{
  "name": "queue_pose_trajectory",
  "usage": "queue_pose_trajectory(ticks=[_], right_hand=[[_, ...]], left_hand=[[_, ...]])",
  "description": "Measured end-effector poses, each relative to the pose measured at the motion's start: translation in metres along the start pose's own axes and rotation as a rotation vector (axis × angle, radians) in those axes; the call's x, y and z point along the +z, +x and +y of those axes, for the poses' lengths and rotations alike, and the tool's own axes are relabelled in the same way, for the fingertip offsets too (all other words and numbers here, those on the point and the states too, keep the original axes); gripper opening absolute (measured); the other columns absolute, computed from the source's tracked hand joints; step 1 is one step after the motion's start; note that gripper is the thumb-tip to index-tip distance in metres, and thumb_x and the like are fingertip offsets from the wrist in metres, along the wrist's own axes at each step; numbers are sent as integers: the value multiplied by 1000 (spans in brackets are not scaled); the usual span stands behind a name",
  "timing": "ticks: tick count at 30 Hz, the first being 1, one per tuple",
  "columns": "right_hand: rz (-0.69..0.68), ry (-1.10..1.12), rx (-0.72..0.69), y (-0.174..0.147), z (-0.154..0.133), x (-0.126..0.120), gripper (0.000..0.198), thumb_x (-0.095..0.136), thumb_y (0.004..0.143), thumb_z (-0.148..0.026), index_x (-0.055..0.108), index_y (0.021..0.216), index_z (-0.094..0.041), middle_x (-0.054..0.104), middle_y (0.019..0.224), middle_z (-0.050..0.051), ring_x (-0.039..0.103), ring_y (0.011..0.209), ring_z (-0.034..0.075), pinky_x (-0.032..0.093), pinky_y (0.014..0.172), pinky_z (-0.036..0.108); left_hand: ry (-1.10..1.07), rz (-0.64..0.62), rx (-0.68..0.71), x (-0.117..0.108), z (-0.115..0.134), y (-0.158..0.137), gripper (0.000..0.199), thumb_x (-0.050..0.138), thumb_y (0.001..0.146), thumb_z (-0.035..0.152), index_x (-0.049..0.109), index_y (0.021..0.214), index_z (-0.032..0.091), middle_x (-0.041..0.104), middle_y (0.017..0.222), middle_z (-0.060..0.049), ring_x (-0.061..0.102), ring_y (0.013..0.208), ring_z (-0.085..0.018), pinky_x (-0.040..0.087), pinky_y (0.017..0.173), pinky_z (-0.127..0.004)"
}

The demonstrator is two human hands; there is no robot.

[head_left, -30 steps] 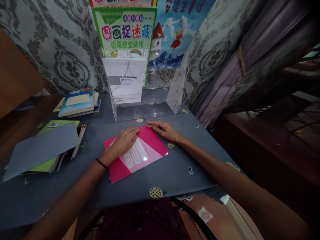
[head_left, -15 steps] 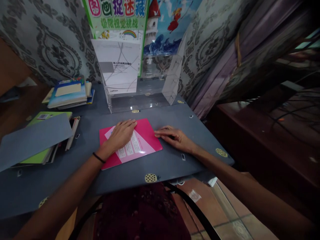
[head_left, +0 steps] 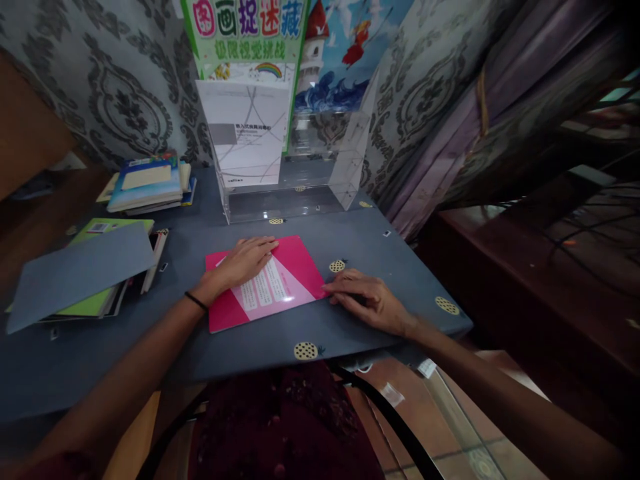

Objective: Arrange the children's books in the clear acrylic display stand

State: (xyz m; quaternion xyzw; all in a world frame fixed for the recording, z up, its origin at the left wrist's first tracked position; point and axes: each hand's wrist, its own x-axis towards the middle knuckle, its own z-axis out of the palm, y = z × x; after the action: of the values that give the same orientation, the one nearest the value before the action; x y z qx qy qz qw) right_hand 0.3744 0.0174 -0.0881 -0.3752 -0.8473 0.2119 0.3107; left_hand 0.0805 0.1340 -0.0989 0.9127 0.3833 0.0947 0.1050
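Note:
A pink booklet [head_left: 295, 262] with a paler pink text panel lies flat on the table. Across its upper left part rests my left hand [head_left: 246, 261], open, palm down with the fingers stretched out. My right hand [head_left: 367, 299] is at the booklet's lower right corner, thumb and fingers closed together on that corner. The lower fingers of that hand curl under and are partly hidden.
Behind the booklet stands a clear acrylic rack [head_left: 345, 167] holding a white manual [head_left: 250, 153], a green picture book [head_left: 210, 50] and a blue illustrated book [head_left: 340, 87]. Two book piles are at left: one blue-topped [head_left: 123, 197], one under a grey folder [head_left: 85, 273]. The table [head_left: 370, 347] ends close to me.
My right hand has slid down the booklet's right edge toward me, to the lower right corner. My left hand stays on the booklet. The whole view has shifted slightly.

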Motion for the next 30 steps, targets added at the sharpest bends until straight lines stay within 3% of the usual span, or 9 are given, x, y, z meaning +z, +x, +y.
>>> queue_pose_trajectory(ticks=[3, 5, 7, 10, 13, 19, 24, 30], right_hand=[[49, -9, -34, 29, 3, 6, 30, 48, 101, -31, 73, 117, -24, 73, 87, 5, 68, 86, 20, 58, 81, 42], [14, -77, -89, 55, 10, 16, 31, 47, 101, -29, 71, 120, -22, 74, 109, 9, 67, 106, 24, 56, 93, 47], [-48, -184, -119, 79, 19, 31, 36, 45, 101, -29, 65, 130, -21, 65, 135, 12, 56, 130, 27, 45, 109, 54], [-129, -338, -26, 102, 29, 57, 46, 39, 103, -33, 53, 144, -16, 49, 153, 16, 40, 146, 30, 35, 117, 58], [-185, -420, 10, 105, 28, 76, 50, 36, 105, -34, 46, 149, -11, 45, 155, 18, 34, 149, 29, 31, 121, 55], [-292, -411, -183, 105, 2, 94, 47, 35, 106, -30, 46, 150, -16, 48, 155, 13, 38, 147, 25, 31, 122, 51], [-379, -364, -323, 138, -17, 110, 46, 32, 107, -30, 50, 146, -14, 50, 153, 13, 38, 147, 25, 33, 120, 52], [-366, -336, -433, 173, -29, 136, 43, 39, 104, -23, 52, 144, -14, 56, 147, 13, 44, 141, 26, 35, 118, 50]], left_hand=[[-102, -27, 68, -6, -19, 1, 43, 36, 103, 29, 53, 142, 22, 55, 150, -7, 49, 139, -20, 37, 115, -42], [-141, -17, 75, -8, -29, -1, 43, 37, 103, 30, 54, 142, 23, 56, 149, -7, 49, 138, -19, 36, 116, -42], [-147, -1, 65, -7, -35, -4, 43, 37, 103, 33, 54, 142, 23, 56, 149, -8, 48, 139, -21, 34, 118, -44], [-130, 15, 45, -4, -40, -10, 44, 38, 103, 35, 55, 142, 21, 54, 150, -10, 44, 142, -23, 32, 119, -47], [-128, 16, 24, -1, -42, -11, 43, 41, 103, 35, 56, 141, 22, 52, 151, -10, 41, 144, -24, 31, 119, -49], [-262, 3, 39, -11, -52, -8, 38, 42, 101, 26, 62, 132, 21, 56, 147, -10, 50, 136, -21, 38, 114, -42], [-153, 72, -93, -35, -68, -25, 28, 51, 91, 18, 71, 110, 18, 69, 110, -8, 63, 104, -20, 49, 95, -35], [-149, -44, -214, -51, -83, -32, 31, 55, 81, 12, 67, 108, 18, 65, 83, -1, 59, 76, -15, 44, 70, -26]])
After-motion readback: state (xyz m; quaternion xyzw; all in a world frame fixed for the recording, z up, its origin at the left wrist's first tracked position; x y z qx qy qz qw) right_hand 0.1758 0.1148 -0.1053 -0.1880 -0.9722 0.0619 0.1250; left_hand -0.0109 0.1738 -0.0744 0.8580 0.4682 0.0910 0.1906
